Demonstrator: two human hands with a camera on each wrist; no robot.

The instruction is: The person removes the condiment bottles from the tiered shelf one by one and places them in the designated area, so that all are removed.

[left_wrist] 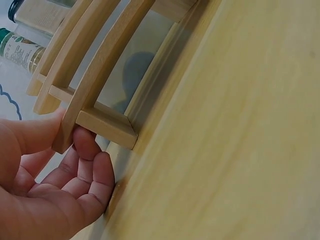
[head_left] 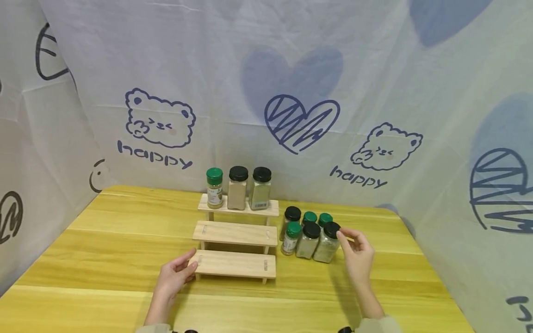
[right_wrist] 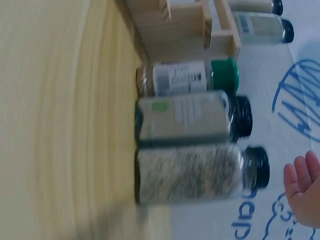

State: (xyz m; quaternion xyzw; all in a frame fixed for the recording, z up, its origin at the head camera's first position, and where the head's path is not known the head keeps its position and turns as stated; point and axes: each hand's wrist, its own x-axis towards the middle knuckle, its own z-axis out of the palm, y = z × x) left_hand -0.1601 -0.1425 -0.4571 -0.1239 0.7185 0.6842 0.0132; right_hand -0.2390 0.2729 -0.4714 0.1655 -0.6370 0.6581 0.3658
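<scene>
A three-tier wooden spice rack stands on the table, and my left hand pinches the left end of its lowest step. In the left wrist view the thumb lies on one face of the step and curled fingers are on the other. My right hand is beside the black cap of the front right spice jar. The right wrist view shows a gap between that jar's cap and the loosely bent fingers, which hold nothing.
On the top step stand a green-capped jar and two black-capped jars. Several more jars crowd together right of the rack, among them a green-capped one and a black-capped one. A printed cloth hangs behind the table.
</scene>
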